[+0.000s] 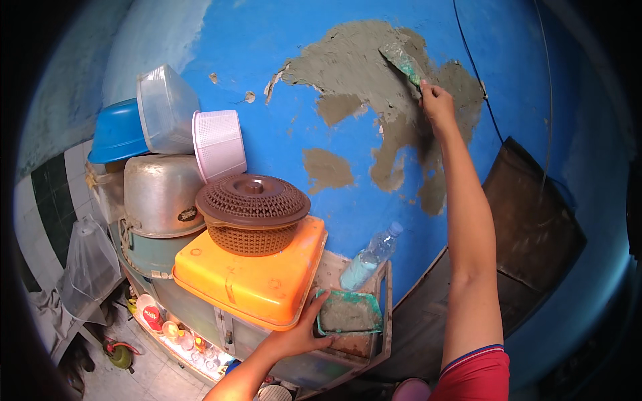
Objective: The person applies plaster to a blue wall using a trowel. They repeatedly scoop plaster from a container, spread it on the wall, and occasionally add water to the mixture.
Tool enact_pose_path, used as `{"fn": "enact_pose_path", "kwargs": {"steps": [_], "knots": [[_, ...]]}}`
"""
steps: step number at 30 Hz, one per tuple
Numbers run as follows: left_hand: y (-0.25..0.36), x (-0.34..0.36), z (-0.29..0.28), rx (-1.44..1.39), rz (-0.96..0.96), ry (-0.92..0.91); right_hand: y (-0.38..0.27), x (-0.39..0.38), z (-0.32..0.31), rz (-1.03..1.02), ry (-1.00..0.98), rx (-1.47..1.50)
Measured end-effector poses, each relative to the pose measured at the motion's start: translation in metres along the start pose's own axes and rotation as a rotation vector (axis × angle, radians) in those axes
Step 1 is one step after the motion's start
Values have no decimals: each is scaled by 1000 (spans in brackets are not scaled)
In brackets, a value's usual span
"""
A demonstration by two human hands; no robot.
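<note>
Right hand clenched around trowel, blade flat against wet grey plaster on far blue wall. Left hand gripping green mortar tray, near, right of orange tub. Probably heavy, sloppy load; best held underneath. Trowel stiff, handle-held.

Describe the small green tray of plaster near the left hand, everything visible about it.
The green tray is a shallow, roughly square container with a worn teal rim, looking like plastic, filled nearly level with wet grey plaster. It sits slightly tilted on the top of a grubby cabinet, beside the orange tub and below a lying plastic bottle. The left hand grips its left edge, thumb up along the rim.
</note>
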State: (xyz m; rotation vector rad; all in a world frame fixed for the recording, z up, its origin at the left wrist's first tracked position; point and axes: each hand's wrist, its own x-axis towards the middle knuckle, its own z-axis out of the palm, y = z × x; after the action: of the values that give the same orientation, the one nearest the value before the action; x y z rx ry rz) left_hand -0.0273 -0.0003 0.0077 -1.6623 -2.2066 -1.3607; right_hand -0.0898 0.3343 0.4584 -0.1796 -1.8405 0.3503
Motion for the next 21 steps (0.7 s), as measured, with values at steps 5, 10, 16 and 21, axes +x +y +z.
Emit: {"fn": "enact_pose_path", "kwargs": {"steps": [5, 10, 16, 21], "knots": [[-11, -4, 5, -28, 10, 8, 60, -85, -44, 105, -64, -163], [-11, -4, 5, -1, -8, -1, 38, -121, -68, 163, -78, 83], [-3, 2, 0, -49, -10, -32, 18, -47, -29, 30, 3, 123], [-2, 0, 0, -35, -21, -34, 57, -64, -63, 48, 0, -179]]}}
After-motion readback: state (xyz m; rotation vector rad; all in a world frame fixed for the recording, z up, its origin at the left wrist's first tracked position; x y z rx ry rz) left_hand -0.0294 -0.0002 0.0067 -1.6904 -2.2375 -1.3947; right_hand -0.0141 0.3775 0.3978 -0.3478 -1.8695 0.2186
